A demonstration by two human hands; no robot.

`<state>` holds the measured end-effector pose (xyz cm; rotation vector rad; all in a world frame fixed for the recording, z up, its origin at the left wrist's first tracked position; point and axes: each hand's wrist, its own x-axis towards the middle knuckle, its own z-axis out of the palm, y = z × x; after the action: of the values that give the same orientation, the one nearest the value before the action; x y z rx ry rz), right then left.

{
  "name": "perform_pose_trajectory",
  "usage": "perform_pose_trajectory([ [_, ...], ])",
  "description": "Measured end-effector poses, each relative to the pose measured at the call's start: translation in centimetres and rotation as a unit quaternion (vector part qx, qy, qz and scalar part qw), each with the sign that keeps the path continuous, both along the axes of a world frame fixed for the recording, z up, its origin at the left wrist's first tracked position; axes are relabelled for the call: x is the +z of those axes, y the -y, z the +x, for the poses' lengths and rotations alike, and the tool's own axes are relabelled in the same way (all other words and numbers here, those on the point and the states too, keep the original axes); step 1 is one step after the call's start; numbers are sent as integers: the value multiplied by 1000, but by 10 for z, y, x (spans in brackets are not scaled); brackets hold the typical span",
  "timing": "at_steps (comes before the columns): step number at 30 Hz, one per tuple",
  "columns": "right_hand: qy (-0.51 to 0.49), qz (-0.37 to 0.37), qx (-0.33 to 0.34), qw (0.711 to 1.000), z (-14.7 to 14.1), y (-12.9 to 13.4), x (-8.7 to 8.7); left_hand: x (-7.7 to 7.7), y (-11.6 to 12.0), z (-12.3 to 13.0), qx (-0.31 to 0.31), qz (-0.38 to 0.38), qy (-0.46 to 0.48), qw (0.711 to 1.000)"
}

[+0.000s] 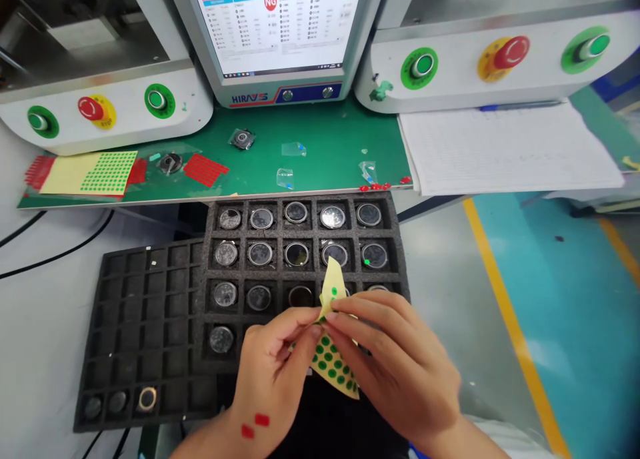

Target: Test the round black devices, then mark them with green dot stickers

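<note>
Between my two hands, over the front of a black foam tray (304, 232), is a yellow sheet of green dot stickers (336, 372), bent so that one end sticks up. My left hand (280, 365) pinches it between thumb and forefinger; two red stickers (255, 425) are on that wrist. My right hand (400, 352) has its fingers closed on the same sheet from the right. Round watch-like discs (261, 219) sit in the tray's compartments. One disc (375, 255) in the second row bears a green dot. The hands hide part of the front rows.
A second foam tray (145, 299) lies at left with several discs in its front row. On the green bench (330, 139) are red stickers (205, 170), another green-dot sheet (107, 172) and plastic scraps (293, 149). Papers (505, 152), a monitor (280, 32) and machine buttons (510, 52) stand beyond.
</note>
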<state>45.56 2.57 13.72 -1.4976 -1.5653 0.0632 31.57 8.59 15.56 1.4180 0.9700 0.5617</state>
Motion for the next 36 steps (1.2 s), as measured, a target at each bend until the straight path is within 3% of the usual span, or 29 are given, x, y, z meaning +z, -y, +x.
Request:
perform_pose_trajectory([
  [4,21,-11,1,1000,1,2,1,2,2,-2,-16,123,-42,991],
  [10,56,-11,-1,998,4,6,4,0,7,-3,-24,198,-56,978],
  [27,126,-9,26,992,11,16,8,13,2,2,-55,276,-54,958],
  [33,169,-17,28,985,9,24,8,17,-2,1,-70,264,-52,961],
  [36,136,15,-5,991,10,17,9,21,-6,-3,-107,238,-45,964],
])
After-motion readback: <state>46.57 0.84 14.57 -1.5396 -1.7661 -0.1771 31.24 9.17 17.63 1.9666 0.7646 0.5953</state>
